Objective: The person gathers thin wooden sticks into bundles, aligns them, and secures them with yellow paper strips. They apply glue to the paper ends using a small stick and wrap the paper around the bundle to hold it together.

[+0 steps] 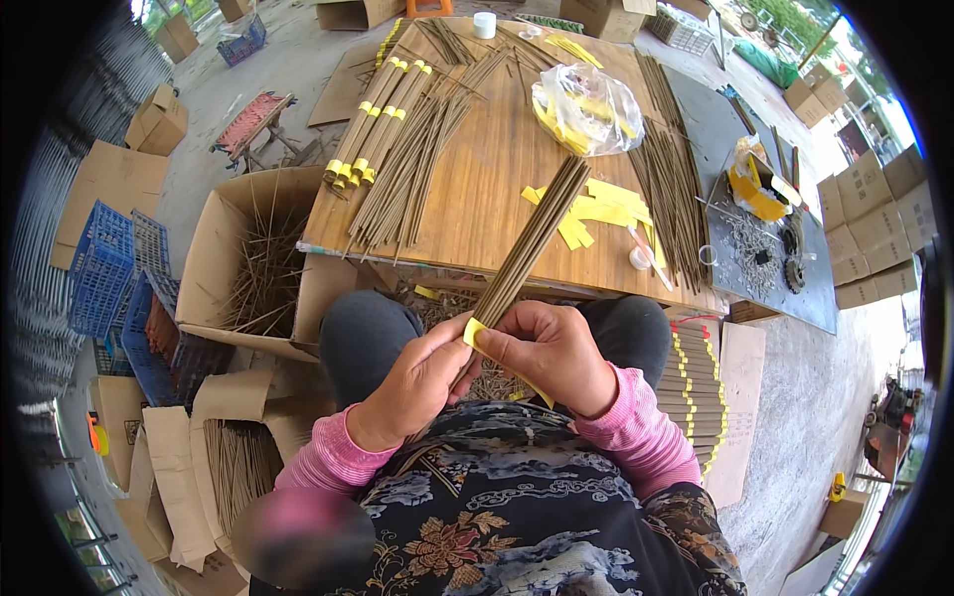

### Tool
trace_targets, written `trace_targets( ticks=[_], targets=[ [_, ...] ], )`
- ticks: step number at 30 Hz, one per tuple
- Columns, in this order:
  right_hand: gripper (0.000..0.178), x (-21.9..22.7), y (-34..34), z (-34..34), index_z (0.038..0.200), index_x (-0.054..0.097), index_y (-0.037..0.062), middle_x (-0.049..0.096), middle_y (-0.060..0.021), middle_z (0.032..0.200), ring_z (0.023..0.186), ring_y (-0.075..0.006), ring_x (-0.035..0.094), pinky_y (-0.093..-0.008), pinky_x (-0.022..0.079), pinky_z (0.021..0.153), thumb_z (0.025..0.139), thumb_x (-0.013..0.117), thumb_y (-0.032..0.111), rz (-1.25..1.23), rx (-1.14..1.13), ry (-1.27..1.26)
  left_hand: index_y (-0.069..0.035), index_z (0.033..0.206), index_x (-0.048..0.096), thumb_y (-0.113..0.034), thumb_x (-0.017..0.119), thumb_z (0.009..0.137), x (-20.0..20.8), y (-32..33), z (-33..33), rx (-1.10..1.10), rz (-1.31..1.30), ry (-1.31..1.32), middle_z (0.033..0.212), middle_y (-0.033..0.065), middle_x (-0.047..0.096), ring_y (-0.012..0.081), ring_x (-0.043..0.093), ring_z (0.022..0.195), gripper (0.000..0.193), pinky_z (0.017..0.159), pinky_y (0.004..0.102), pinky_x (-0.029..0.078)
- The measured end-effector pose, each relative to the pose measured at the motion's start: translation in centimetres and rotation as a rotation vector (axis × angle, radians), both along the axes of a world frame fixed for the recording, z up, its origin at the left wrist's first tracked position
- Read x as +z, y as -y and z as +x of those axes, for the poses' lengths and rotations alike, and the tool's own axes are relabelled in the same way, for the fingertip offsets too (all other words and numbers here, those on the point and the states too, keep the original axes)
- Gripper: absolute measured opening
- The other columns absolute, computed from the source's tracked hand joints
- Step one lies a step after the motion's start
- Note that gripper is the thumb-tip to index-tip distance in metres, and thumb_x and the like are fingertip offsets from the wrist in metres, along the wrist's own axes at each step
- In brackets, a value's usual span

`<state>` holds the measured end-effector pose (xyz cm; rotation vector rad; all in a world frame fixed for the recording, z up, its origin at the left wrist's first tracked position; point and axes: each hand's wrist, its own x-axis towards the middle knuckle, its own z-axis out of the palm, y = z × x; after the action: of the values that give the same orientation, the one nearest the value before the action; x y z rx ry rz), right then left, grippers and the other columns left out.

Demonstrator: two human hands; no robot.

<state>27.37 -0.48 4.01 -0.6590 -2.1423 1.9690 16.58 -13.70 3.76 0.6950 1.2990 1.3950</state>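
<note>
A bundle of thin brown sticks, like incense sticks [537, 233], slants up over the table's near edge. My left hand [407, 387] is closed around its lower part. A yellow paper strip [474, 332] lies against the bundle, and my right hand [556, 353] pinches it there with thumb and fingers. The strip's tail hangs below my right hand. On the table, loose yellow strips [606, 207] lie just beyond the bundle's side. Banded bundles [383, 119] with yellow wraps are stacked at the left, beside a spread of loose sticks [417, 179].
The wooden table [487, 189] carries a clear plastic bag [588, 109] and a small white tub [639, 258]. Left of it stands a cardboard box [214, 258] of sticks, near blue crates [104, 263]. More banded bundles [701, 387] lie by my right knee. A dark board [730, 179] adjoins the table.
</note>
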Motion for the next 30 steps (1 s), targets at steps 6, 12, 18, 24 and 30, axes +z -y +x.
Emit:
trace_targets(
  ticks=[6, 12, 18, 24, 30],
  targets=[
    [0.026, 0.1, -0.3, 0.1, 0.073, 0.058, -0.0033, 0.051, -0.0013, 0.054, 0.052, -0.0046, 0.043, -0.0232, 0.037, 0.044, 0.081, 0.063, 0.021, 0.081, 0.003, -0.024, 0.002, 0.108, 0.046, -0.033, 0.030, 0.095, 0.1, -0.3, -0.1, -0.042, 0.028, -0.041, 0.074, 0.0026, 0.048, 0.0055, 0.041, 0.056, 0.041, 0.047, 0.0171, 0.033],
    [0.026, 0.4, -0.7, -0.1, 0.071, 0.058, -0.0023, 0.048, 0.0009, 0.054, 0.052, -0.0034, 0.040, -0.0222, 0.035, 0.043, 0.080, 0.064, 0.021, 0.056, 0.026, 0.024, -0.001, 0.092, 0.050, -0.038, 0.031, 0.095, -0.5, -0.6, 0.1, 0.020, -0.048, -0.061, 0.066, 0.0019, 0.047, 0.0052, 0.040, 0.051, 0.042, 0.044, 0.0170, 0.033],
    [0.026, -0.7, -1.0, -0.1, 0.069, 0.056, -0.0005, 0.045, 0.0039, 0.054, 0.052, -0.0020, 0.037, -0.0204, 0.031, 0.042, 0.080, 0.065, 0.020, -0.084, 0.047, -0.006, -0.001, 0.090, 0.050, -0.035, 0.034, 0.094, -0.5, -0.7, 0.0, 0.054, -0.072, 0.088, 0.066, 0.0026, 0.048, 0.0058, 0.041, 0.049, 0.039, 0.043, 0.0175, 0.033],
    [0.023, -1.5, -0.9, 0.1, 0.071, 0.055, -0.0004, 0.050, 0.0027, 0.058, 0.054, -0.0024, 0.041, -0.0201, 0.035, 0.045, 0.079, 0.066, 0.018, -0.105, 0.030, -0.064, -0.001, 0.089, 0.051, -0.035, 0.035, 0.094, -0.6, -0.8, 0.0, 0.071, -0.057, 0.149, 0.066, 0.0034, 0.049, 0.0062, 0.042, 0.050, 0.038, 0.042, 0.0177, 0.034],
    [0.024, -2.0, -0.8, 0.1, 0.074, 0.053, -0.0001, 0.054, 0.0001, 0.062, 0.060, -0.0028, 0.046, -0.0200, 0.040, 0.051, 0.078, 0.068, 0.018, -0.177, 0.035, -0.186, -0.001, 0.090, 0.052, -0.034, 0.034, 0.094, -0.4, -0.8, 0.3, 0.099, -0.034, 0.136, 0.066, 0.0032, 0.048, 0.0057, 0.042, 0.050, 0.038, 0.043, 0.0172, 0.033]
  ],
)
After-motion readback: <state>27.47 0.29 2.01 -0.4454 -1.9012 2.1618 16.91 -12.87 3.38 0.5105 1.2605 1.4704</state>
